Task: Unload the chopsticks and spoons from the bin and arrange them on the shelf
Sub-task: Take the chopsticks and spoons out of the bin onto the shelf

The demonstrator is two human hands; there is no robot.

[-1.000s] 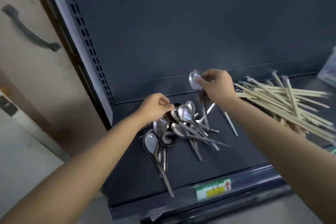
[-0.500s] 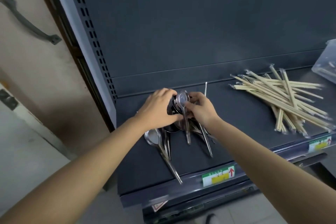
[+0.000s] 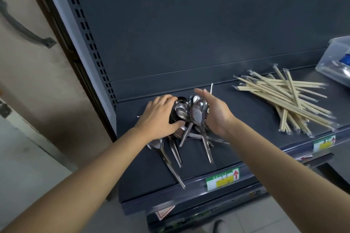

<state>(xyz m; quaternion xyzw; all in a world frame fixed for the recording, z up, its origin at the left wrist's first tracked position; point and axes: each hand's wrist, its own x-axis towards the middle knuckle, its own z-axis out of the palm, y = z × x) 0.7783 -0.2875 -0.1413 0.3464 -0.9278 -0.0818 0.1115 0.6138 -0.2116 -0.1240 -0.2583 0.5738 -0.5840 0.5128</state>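
Your left hand (image 3: 161,117) and right hand (image 3: 216,113), fingers outstretched, press a heap of spoons (image 3: 197,117) between them on the shelf (image 3: 255,117), chopsticks (image 3: 284,96) nearby.

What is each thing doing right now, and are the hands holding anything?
left hand, rests over the spoon bowls, gripping nothing.
right hand, fingers straight, presses the spoons from the other side.
spoons, bunched in a pile on the shelf, handles fanning toward the front.
chopsticks, loose crisscrossed heap on the shelf, untouched.
bin, at the shelf's right end, partly out of view.
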